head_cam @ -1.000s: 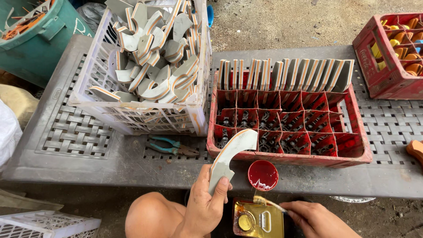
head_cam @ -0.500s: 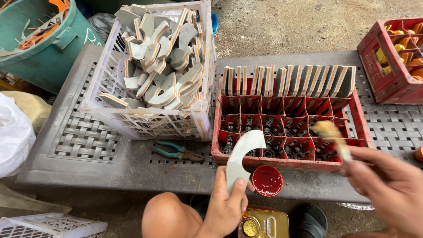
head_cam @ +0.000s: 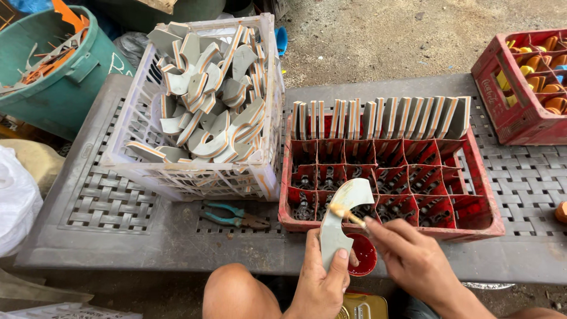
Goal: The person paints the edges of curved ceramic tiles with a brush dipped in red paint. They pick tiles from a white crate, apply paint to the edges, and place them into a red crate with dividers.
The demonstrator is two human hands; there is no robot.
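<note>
My left hand (head_cam: 322,283) holds a curved grey sole-shaped piece (head_cam: 342,218) upright in front of me. My right hand (head_cam: 410,257) grips a small brush (head_cam: 344,213), and its yellowish tip touches the middle of the grey piece. Just under the piece, on the grey table edge, sits a small red cup (head_cam: 361,254) of dark red liquid. Behind it is a red divided crate (head_cam: 478,195) with a row of similar grey pieces (head_cam: 384,118) standing on edge along its far side.
A white plastic basket (head_cam: 260,171) piled with curved grey pieces stands at the left on the grey woven-pattern table (head_cam: 106,201). Teal-handled pliers (head_cam: 236,215) lie in front of it. A second red crate (head_cam: 520,88) holds orange pieces at right. A green bin (head_cam: 65,88) stands far left. A yellow tin (head_cam: 361,307) sits below.
My right hand has swung in from the right with the brush and now touches its tip to the grey piece. My left hand keeps the piece upright.
</note>
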